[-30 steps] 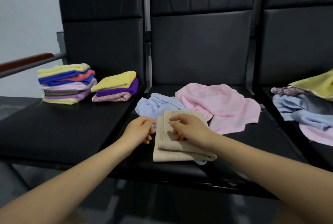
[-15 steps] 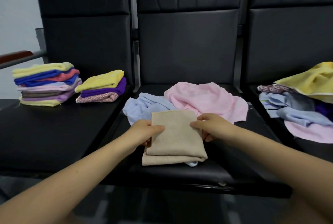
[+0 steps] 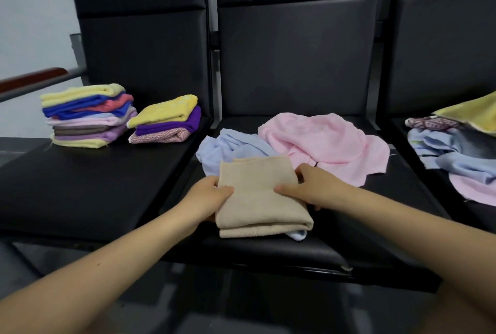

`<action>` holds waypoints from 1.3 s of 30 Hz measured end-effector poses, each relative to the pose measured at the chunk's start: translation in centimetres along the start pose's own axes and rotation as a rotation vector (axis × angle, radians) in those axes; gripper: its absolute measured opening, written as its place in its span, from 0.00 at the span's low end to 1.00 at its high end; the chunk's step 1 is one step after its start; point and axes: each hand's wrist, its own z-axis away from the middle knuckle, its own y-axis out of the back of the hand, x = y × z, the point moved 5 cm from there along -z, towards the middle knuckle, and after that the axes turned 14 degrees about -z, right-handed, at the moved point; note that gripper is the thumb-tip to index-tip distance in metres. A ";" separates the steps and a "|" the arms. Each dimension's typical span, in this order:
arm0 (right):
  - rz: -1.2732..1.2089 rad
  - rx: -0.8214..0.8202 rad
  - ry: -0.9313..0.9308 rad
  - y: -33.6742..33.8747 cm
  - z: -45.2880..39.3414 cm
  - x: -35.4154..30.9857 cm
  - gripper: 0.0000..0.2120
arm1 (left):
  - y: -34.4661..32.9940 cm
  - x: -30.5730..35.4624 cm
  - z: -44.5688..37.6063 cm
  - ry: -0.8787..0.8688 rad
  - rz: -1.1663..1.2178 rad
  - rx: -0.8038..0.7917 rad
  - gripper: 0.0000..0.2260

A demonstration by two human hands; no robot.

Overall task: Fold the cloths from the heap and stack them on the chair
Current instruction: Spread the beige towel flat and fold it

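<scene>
A folded beige cloth (image 3: 257, 199) lies on the middle chair's seat (image 3: 268, 250). My left hand (image 3: 208, 196) grips its left edge with the thumb on top. My right hand (image 3: 314, 186) grips its right edge the same way. Behind it lie a crumpled light blue cloth (image 3: 230, 148) and a pink cloth (image 3: 322, 140). On the left chair (image 3: 80, 186) stand two piles of folded cloths: a tall one (image 3: 86, 116) and a short one (image 3: 166, 121) with a yellow cloth on top. The heap (image 3: 456, 145) of unfolded cloths sits on the right chair.
Three black padded chairs stand side by side with tall backs. A wooden-topped armrest (image 3: 32, 81) runs along the far left. A white scrap (image 3: 298, 235) peeks out under the beige cloth's right corner. Grey floor lies below the seats.
Both hands moved from the top of the beige cloth to its two side edges and now grip it. The cloth is folded flatter and squarer.
</scene>
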 end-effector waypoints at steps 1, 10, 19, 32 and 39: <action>0.055 -0.012 0.012 -0.3 0.1 -0.1 0.21 | -0.1 -0.3 -0.1 -0.022 -0.135 0.014 0.07; -0.513 -0.133 -0.016 0.8 1.4 -1.4 0.08 | -0.4 1.1 0.7 -0.123 -0.220 0.047 0.11; -0.899 0.014 0.207 4.0 1.7 -7.5 0.08 | 1.0 3.3 0.8 0.041 0.737 -0.339 0.15; -0.704 0.031 0.091 -1.0 -16.3 -16.6 0.07 | 15.1 0.2 -12.8 -0.034 0.559 0.200 0.09; -0.583 0.250 0.261 -7.6 -29.1 -24.2 0.30 | 26.4 -3.8 -24.0 -0.068 -0.219 0.789 0.22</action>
